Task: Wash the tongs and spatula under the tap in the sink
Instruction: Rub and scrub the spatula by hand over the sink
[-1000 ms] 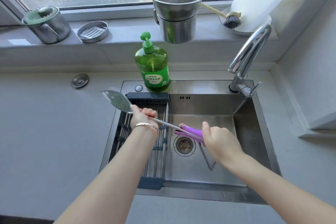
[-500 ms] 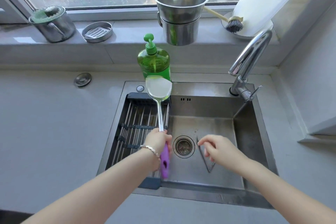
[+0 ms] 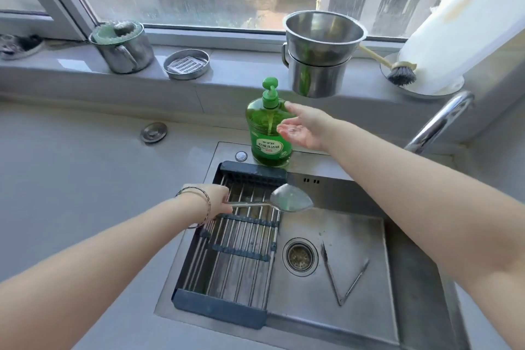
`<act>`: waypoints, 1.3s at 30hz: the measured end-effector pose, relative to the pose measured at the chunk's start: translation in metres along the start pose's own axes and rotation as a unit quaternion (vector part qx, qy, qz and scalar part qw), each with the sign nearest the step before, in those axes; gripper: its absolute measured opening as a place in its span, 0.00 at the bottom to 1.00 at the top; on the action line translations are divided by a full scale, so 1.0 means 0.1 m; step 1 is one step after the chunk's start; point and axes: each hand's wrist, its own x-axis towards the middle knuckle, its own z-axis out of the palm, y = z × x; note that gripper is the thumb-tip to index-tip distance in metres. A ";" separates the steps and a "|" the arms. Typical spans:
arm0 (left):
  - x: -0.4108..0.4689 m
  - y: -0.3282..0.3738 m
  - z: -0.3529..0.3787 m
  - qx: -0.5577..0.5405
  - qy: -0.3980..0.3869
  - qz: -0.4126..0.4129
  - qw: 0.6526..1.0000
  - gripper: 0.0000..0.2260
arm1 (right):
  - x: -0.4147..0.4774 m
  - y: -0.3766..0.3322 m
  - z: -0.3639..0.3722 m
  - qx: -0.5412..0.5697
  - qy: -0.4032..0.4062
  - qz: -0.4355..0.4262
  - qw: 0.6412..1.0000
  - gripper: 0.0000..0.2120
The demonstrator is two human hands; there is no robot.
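My left hand (image 3: 217, 202) grips the metal spatula (image 3: 289, 202) by its shaft, holding it level over the sink's drying rack (image 3: 235, 247) with the blade pointing right. The thin metal tongs (image 3: 343, 275) lie spread in a V on the floor of the steel sink (image 3: 358, 239), right of the drain (image 3: 300, 256). My right hand (image 3: 302, 129) is open, palm up, just right of the green dish soap bottle (image 3: 268, 133) and below its pump. The tap (image 3: 439, 122) curves in at the right edge; no water is running.
On the windowsill stand two stacked steel pots (image 3: 319, 57), a lidded steel mug (image 3: 122, 47), a soap dish (image 3: 186, 63), a dish brush (image 3: 397, 71) and a white roll (image 3: 457, 28). A sink plug (image 3: 153, 131) lies on the grey counter (image 3: 71, 167) to the left.
My left hand has swung the spatula from upright to level over the rack, blade to the right. My right hand has left the tongs and risen to the soap bottle, palm up.
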 end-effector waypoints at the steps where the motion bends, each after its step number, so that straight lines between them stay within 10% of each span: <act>1: 0.01 0.00 -0.06 0.044 0.017 0.001 0.999 0.10 | 0.08 -0.07 0.06 0.009 -0.005 0.007 1.000 0.21; 39: 0.26 0.15 -0.33 -0.053 0.154 0.032 0.986 0.14 | 0.66 -0.46 0.27 0.036 0.026 0.047 0.998 0.12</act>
